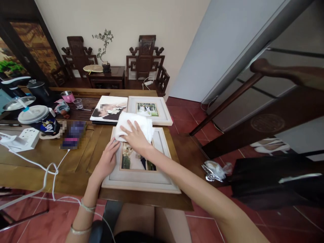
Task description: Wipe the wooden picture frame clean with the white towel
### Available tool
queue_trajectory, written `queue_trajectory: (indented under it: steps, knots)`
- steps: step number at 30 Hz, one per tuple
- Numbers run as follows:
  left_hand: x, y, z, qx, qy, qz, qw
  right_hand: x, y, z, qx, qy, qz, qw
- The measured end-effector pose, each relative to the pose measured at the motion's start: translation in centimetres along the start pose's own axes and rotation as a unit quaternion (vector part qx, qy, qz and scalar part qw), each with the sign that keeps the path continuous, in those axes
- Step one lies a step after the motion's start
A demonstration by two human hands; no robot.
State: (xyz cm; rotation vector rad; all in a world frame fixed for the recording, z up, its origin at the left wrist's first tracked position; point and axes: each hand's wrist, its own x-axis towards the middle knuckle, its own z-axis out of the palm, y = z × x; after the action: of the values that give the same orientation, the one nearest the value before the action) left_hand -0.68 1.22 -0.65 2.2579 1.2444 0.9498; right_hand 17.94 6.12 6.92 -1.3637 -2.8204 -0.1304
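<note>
Pressing flat, fingers spread, the right hand (135,135) held a white cloth (135,125) on the near picture frame (141,180), which lay on the desk (73,158); the left hand (107,160) steadied the frame's left edge, fingers resting open.

This was a home — a living room, most likely. Two carved dark-wood armchairs (145,62) stood against a cream wall, a low side table (107,77) between them bearing a small potted plant (105,50) and a woven fan (93,68). Red tile floor (189,114) ran beneath a wooden table (76,158) cluttered with framed family photographs (148,109), a pink cup (68,96) and a power strip (29,136) — household things.
</note>
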Motion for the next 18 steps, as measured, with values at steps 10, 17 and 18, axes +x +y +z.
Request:
queue_trajectory:
  steps: [10, 17, 18]
  knots:
    - [-0.3, 0.1, 0.4, -0.021, 0.019, -0.013, 1.0, -5.6, 6.2, 0.0, -0.001, -0.036, 0.112, 0.993]
    - [0.0, 0.1, 0.4, -0.007, 0.026, -0.01, 1.0, -11.2, 6.9, -0.1, -0.013, -0.061, 0.134, 0.989]
    - [0.0, 0.1, 0.4, -0.007, 0.026, -0.012, 1.0, -11.9, 6.1, -0.4, -0.008, -0.067, 0.126, 0.99]
